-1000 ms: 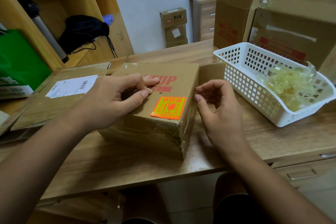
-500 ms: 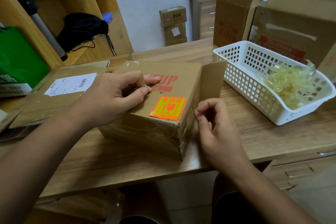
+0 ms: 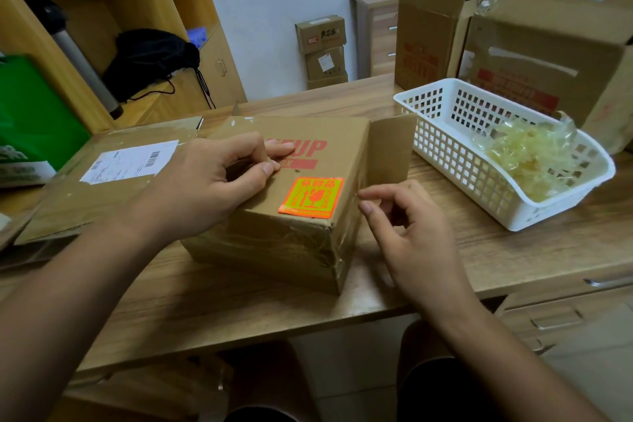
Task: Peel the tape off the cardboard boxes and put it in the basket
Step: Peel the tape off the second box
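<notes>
Box: the cardboard box (image 3: 274, 250) sits mid-bench (image 3: 239, 305), close to the near edge, with one flap (image 3: 388, 151) standing up on its right side.
Tape: glossy clear tape (image 3: 337, 250) wraps the box's near face and near-right corner. It runs up that corner towards the top edge.
Left hand: the left hand (image 3: 205, 185) rests on the box top. Its fingers are curled, thumb and forefinger tips pressed to the cardboard. I cannot tell whether any tape lies between them.
Right hand: the right hand (image 3: 407, 233) is just beside the box's right face. Thumb and forefinger nearly meet at the top-right edge, beside the orange sticker (image 3: 311, 197). Whether they pinch tape or air I cannot tell.
Key relation: the tape lies just left of the right fingers, its length running down the corner. To my eye the right hand is the nearer one to peel, the left to brace.
Basket: the white basket (image 3: 455, 161) stands towards the bench's right edge, to the right of the right hand. It holds a wad of peeled tape (image 3: 527, 158).
Hard to see: the tape's loose end, clear film on brown card, and the box's far side.
</notes>
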`<state>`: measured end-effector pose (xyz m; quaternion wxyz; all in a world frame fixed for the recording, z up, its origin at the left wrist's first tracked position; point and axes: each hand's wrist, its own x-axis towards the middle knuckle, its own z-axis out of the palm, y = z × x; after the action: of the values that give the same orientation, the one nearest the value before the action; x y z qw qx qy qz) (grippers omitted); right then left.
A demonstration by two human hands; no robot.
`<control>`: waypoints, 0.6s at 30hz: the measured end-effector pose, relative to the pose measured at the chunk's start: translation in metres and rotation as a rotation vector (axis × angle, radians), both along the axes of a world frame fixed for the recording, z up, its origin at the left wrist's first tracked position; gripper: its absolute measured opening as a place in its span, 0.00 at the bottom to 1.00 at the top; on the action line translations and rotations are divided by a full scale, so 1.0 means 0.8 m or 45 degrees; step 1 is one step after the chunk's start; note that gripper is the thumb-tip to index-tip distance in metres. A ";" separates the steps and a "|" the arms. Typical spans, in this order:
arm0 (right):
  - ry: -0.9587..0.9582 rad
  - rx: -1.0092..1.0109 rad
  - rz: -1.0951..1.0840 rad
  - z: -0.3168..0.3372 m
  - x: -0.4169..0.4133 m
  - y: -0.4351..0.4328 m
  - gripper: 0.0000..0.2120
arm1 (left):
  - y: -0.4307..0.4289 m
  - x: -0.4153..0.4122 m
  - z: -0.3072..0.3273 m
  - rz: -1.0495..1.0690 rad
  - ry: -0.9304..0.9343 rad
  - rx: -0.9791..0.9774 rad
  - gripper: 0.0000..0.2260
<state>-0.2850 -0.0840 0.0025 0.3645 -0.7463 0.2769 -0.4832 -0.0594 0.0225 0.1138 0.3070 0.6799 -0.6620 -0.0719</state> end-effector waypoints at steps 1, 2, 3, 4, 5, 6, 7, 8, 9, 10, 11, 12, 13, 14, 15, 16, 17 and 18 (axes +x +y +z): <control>-0.001 -0.014 -0.011 0.001 -0.001 0.000 0.07 | 0.000 0.000 0.000 0.002 0.004 0.002 0.08; 0.001 -0.026 -0.015 0.002 -0.002 0.002 0.07 | -0.001 0.001 0.000 0.005 0.007 0.007 0.08; 0.003 -0.044 -0.016 0.002 -0.004 0.005 0.07 | -0.001 0.001 0.000 0.007 0.007 0.011 0.08; 0.002 -0.064 -0.018 0.001 -0.007 0.011 0.07 | -0.002 0.001 0.000 0.006 0.006 0.013 0.08; -0.003 -0.076 -0.018 -0.002 -0.011 0.019 0.06 | -0.002 0.002 0.000 0.004 0.004 0.012 0.08; -0.011 -0.078 -0.011 -0.006 -0.016 0.030 0.07 | -0.002 0.003 0.000 0.002 0.000 0.013 0.07; -0.020 -0.072 0.009 -0.011 -0.023 0.044 0.08 | -0.003 0.003 0.000 0.004 -0.006 0.018 0.07; -0.029 -0.072 0.038 -0.017 -0.031 0.058 0.09 | -0.003 0.004 0.000 0.007 -0.013 0.024 0.06; -0.044 -0.086 0.067 -0.025 -0.040 0.071 0.08 | -0.003 0.005 0.000 0.009 -0.015 0.027 0.06; -0.059 -0.115 0.089 -0.032 -0.050 0.083 0.05 | -0.003 0.005 0.000 0.009 -0.011 0.029 0.06; -0.074 -0.141 0.101 -0.036 -0.059 0.090 0.03 | -0.003 0.005 0.000 0.008 -0.003 0.029 0.06; -0.086 -0.147 0.100 -0.038 -0.067 0.092 0.02 | -0.003 0.004 0.000 0.007 0.006 0.024 0.08; -0.104 -0.123 0.093 -0.038 -0.073 0.089 0.03 | -0.003 0.003 0.000 0.007 0.014 0.018 0.08; -0.134 -0.067 0.084 -0.035 -0.075 0.083 0.02 | -0.004 0.002 -0.001 0.010 0.020 0.013 0.08; -0.181 0.006 0.083 -0.031 -0.075 0.076 0.01 | -0.004 0.001 -0.001 0.016 0.020 0.009 0.08; -0.241 0.076 0.106 -0.026 -0.073 0.069 0.01 | -0.004 0.000 -0.001 0.026 0.016 0.007 0.07; -0.311 0.124 0.144 -0.020 -0.069 0.063 0.04 | -0.005 -0.002 0.000 0.039 0.013 0.007 0.07; -0.389 0.158 0.201 -0.017 -0.064 0.057 0.08 | -0.006 -0.003 0.000 0.057 0.011 0.007 0.08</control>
<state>-0.3360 -0.0380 -0.0111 0.4846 -0.6597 0.1882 -0.5427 -0.0616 0.0178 0.1136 0.3097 0.6950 -0.6451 -0.0697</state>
